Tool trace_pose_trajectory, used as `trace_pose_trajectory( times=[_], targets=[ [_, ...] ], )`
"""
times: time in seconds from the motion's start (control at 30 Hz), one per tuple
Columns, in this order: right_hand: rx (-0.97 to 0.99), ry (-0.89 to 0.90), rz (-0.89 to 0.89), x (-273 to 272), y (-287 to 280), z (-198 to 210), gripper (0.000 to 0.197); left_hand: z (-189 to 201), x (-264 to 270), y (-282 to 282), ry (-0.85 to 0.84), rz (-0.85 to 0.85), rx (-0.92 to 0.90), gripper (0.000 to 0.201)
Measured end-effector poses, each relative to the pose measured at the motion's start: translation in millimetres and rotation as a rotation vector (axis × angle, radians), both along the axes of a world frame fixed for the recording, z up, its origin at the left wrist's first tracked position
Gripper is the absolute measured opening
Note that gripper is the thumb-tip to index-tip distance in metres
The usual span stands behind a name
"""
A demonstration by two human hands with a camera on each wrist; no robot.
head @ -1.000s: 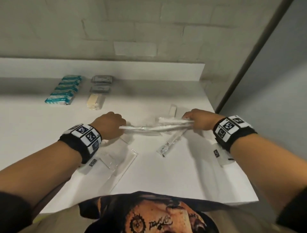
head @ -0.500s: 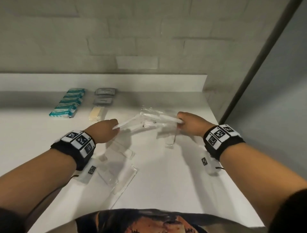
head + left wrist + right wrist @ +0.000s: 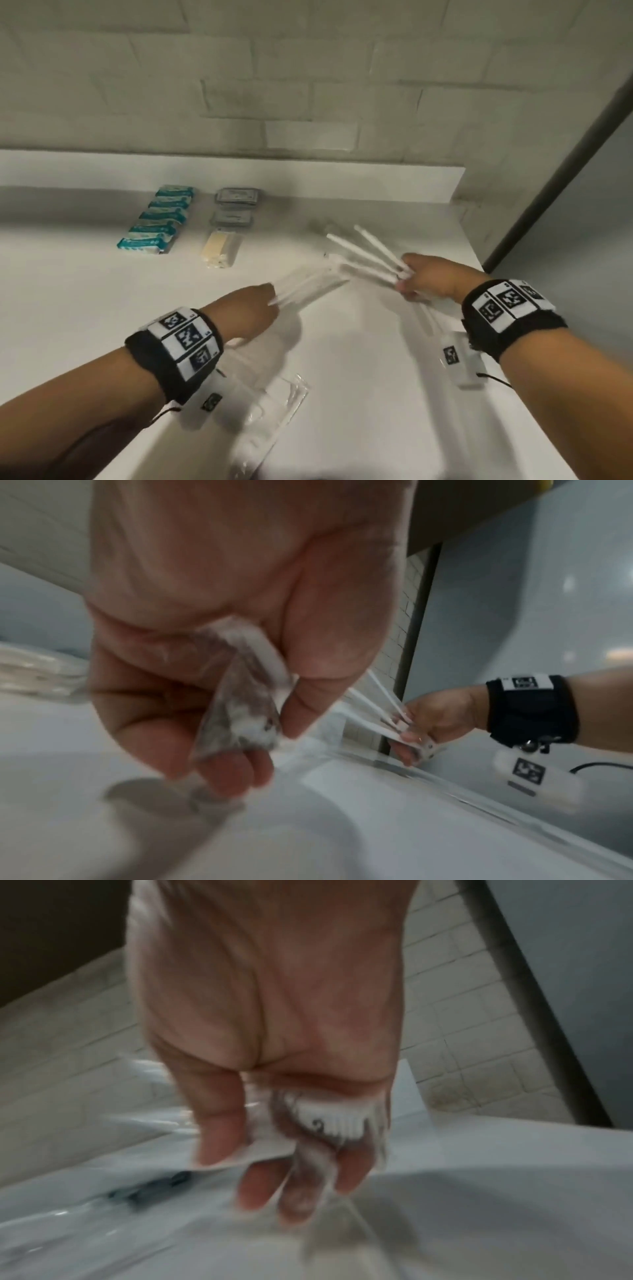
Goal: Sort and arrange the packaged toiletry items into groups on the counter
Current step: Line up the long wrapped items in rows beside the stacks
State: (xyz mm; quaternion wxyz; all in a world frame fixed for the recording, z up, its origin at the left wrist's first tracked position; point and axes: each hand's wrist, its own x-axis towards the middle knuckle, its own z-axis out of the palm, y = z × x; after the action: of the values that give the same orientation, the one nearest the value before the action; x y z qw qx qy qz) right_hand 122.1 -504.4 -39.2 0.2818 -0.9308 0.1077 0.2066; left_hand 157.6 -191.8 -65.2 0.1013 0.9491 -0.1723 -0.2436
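Observation:
My left hand [image 3: 265, 301] grips the ends of a few clear-wrapped white toothbrushes [image 3: 308, 282] that point up and right over the white counter [image 3: 85, 291]. My right hand [image 3: 407, 282] grips another fan of wrapped toothbrushes [image 3: 363, 250] that point up and left. The two fans almost meet at their tips. In the left wrist view my left fingers [image 3: 301, 696] pinch blurred wrapped ends [image 3: 240, 696]. In the right wrist view my right fingers [image 3: 219, 1123] curl round wrapped brush heads [image 3: 325, 1118].
At the back of the counter lie a row of teal packets [image 3: 157, 219], two grey packets [image 3: 236, 205] and a pale yellow packet [image 3: 222, 251]. Clear plastic packaging [image 3: 274, 411] lies near the front edge. A tiled wall [image 3: 308, 85] stands behind, a grey panel [image 3: 582, 205] to the right.
The toothbrush bundle held level between both hands has come apart into two fans, one in each hand. Both hands have moved toward the back of the counter.

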Motion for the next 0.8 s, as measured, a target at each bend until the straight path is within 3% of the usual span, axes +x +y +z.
trace_pose_trajectory(
  times=[0.07,0.17,0.27,0.33,0.37,0.43,0.53,0.63,0.7,0.8],
  targets=[
    [0.022,-0.100,-0.194,23,8,-8,0.020,-2,21,-15,-0.092,0.100,-0.101,0.017],
    [-0.102,-0.137,-0.301,55,25,-27,0.032,-11,56,-45,-0.107,0.226,-0.230,0.022],
    [-0.140,-0.122,-0.421,72,40,-40,0.047,-16,77,-68,-0.053,0.312,-0.316,0.044],
    [-0.277,-0.125,-0.411,78,41,-40,0.066,-17,88,-73,-0.031,0.327,-0.335,0.060],
    [-0.352,-0.175,-0.378,80,42,-37,0.069,-17,92,-72,-0.018,0.315,-0.321,0.063],
    [-0.461,-0.363,-0.265,85,51,-27,0.055,-20,103,-67,0.018,0.308,-0.290,0.059],
    [-0.462,-0.541,0.063,92,82,-20,0.041,-21,111,-59,0.063,0.276,-0.319,0.054],
    [-0.383,-0.384,0.364,92,110,-33,0.043,-22,111,-53,0.095,0.172,-0.290,0.071],
    [-0.435,-0.285,0.405,89,115,-41,0.042,-16,106,-49,0.108,0.100,-0.217,0.067],
    [-0.534,-0.390,0.424,83,113,-44,0.024,-16,102,-41,0.085,0.071,-0.144,0.054]
  ],
)
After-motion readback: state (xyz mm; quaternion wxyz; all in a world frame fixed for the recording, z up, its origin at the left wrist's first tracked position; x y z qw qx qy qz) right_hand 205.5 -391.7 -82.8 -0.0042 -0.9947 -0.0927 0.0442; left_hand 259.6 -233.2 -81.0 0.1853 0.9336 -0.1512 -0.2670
